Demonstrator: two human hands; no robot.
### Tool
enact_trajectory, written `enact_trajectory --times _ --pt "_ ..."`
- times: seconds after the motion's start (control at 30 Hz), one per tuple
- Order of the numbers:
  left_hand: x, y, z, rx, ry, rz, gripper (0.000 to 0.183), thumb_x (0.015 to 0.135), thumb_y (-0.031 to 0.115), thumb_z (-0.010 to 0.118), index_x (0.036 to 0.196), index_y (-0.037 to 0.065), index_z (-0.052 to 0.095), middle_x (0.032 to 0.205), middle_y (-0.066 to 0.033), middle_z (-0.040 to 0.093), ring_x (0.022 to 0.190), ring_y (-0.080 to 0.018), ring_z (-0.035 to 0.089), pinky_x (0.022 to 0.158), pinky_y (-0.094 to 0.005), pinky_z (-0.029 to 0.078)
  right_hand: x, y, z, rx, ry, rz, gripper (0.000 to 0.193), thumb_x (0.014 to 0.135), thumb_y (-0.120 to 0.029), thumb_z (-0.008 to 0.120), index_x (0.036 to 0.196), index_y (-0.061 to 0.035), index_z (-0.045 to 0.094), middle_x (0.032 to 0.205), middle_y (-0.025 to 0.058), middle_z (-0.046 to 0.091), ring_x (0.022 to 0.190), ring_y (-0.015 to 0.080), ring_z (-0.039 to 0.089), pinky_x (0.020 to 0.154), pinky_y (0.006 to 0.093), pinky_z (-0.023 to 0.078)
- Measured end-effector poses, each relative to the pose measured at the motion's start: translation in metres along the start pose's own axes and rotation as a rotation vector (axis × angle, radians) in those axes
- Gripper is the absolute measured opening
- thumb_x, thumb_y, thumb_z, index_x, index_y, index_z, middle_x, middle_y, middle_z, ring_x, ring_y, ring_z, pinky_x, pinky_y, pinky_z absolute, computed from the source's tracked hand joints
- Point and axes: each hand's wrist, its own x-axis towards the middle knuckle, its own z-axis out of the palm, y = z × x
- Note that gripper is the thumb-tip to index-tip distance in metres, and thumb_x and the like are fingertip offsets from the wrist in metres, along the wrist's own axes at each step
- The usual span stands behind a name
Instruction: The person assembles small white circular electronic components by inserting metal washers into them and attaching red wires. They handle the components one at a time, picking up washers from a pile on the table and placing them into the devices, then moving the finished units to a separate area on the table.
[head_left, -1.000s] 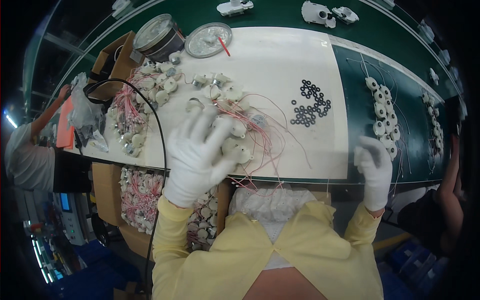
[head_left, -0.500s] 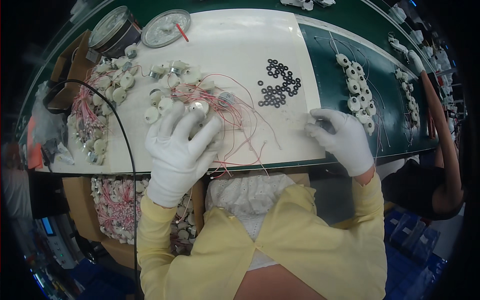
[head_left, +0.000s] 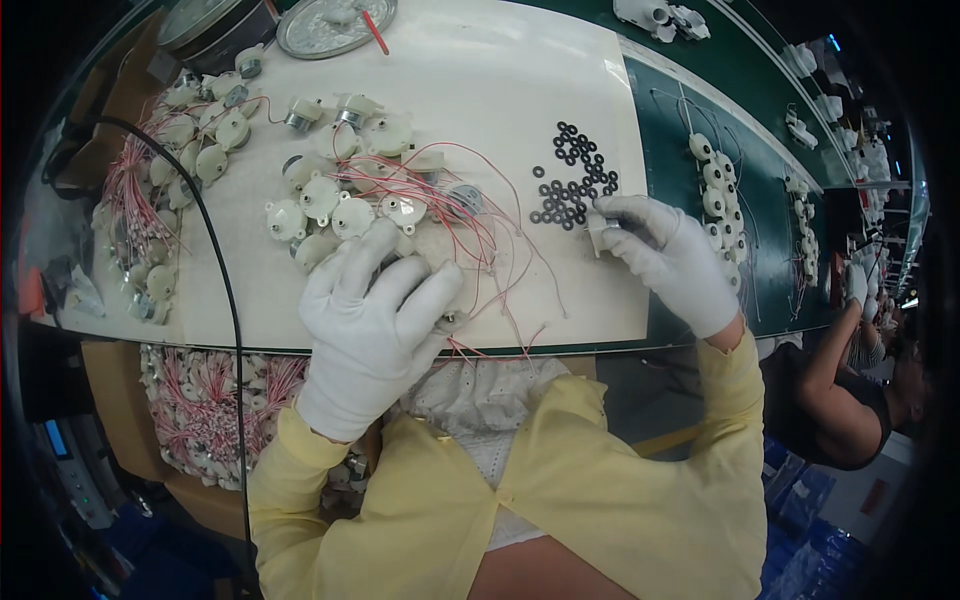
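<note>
My gloved left hand (head_left: 372,335) is at the near edge of the pile, fingers curled. Between its thumb and forefinger shows part of a gear motor (head_left: 452,320), mostly hidden by the glove. My gloved right hand (head_left: 675,262) pinches another small gear motor (head_left: 599,233), its pale housing seen edge-on, right beside the loose black rubber rings (head_left: 573,190). Past my left fingers lie several white gear motors (head_left: 353,217) with round housings and metal cans. Their red and white wires (head_left: 455,215) spread across the white sheet toward the middle.
More motors with bundled wires (head_left: 130,185) lie at the left, behind a black cable (head_left: 205,215). Rows of motors with black centres (head_left: 714,190) stand on the green mat. A tin lid (head_left: 325,35) is at the back; a carton of motors (head_left: 120,400) sits below. A co-worker (head_left: 840,390) is at right.
My right hand has moved up to the black rings, and a motor now shows in its fingers. My left hand has drawn nearer the edge, its fingers closing around a motor. The view has shifted.
</note>
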Motion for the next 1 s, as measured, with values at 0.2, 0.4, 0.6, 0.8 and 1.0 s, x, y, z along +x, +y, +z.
enact_trajectory --times 0.2,0.4,0.6,0.8,1.0 --pt "-0.003 0.001 0.001 -0.002 0.016 -0.035 0.046 0.073 0.024 0.082 0.117 0.021 0.068 0.106 -0.0006 0.062 0.123 -0.0282 0.06 0.089 -0.0465 0.052 0.009 -0.016 0.001 -0.11 0.059 0.153 0.027 0.101 -0.013 0.067 0.123 0.0028 0.07 0.095 0.0095 0.08 0.08 0.0118 0.074 0.072 0.0252 0.057" --pt "-0.005 0.001 0.01 0.017 0.099 -0.034 0.041 0.075 0.022 0.081 0.114 0.021 0.068 0.106 0.0008 0.06 0.124 -0.0258 0.06 0.087 -0.044 0.052 0.012 -0.023 0.015 -0.14 0.14 0.195 0.024 0.1 -0.018 0.07 0.114 0.0005 0.074 0.088 0.0113 0.08 0.074 0.0147 0.076 0.068 0.0276 0.057" --pt "-0.005 0.002 0.01 0.039 0.11 -0.05 0.038 0.079 0.023 0.081 0.114 0.022 0.068 0.106 0.0012 0.06 0.124 -0.0251 0.06 0.088 -0.0435 0.052 0.013 -0.036 0.021 -0.607 0.126 0.065 0.022 0.094 -0.027 0.076 0.1 -0.005 0.074 0.079 0.0128 0.075 0.071 0.0282 0.074 0.063 0.038 0.056" --pt "-0.006 0.002 0.01 0.036 0.097 -0.055 0.042 0.076 0.022 0.081 0.116 0.023 0.068 0.107 0.0018 0.06 0.125 -0.0241 0.059 0.092 -0.0438 0.05 -0.009 -0.035 0.014 -0.946 0.081 -0.222 0.026 0.092 -0.037 0.078 0.096 -0.0124 0.069 0.067 0.0077 0.065 0.059 0.0272 0.065 0.059 0.0396 0.048" --pt "-0.008 0.004 0.008 0.041 0.062 -0.073 0.045 0.074 0.025 0.082 0.117 0.024 0.069 0.109 0.0033 0.06 0.128 -0.0232 0.058 0.1 -0.0455 0.045 -0.022 -0.044 0.017 -1.201 0.017 -0.239 0.027 0.095 -0.04 0.074 0.094 -0.0137 0.067 0.064 0.0067 0.06 0.056 0.026 0.061 0.059 0.038 0.046"
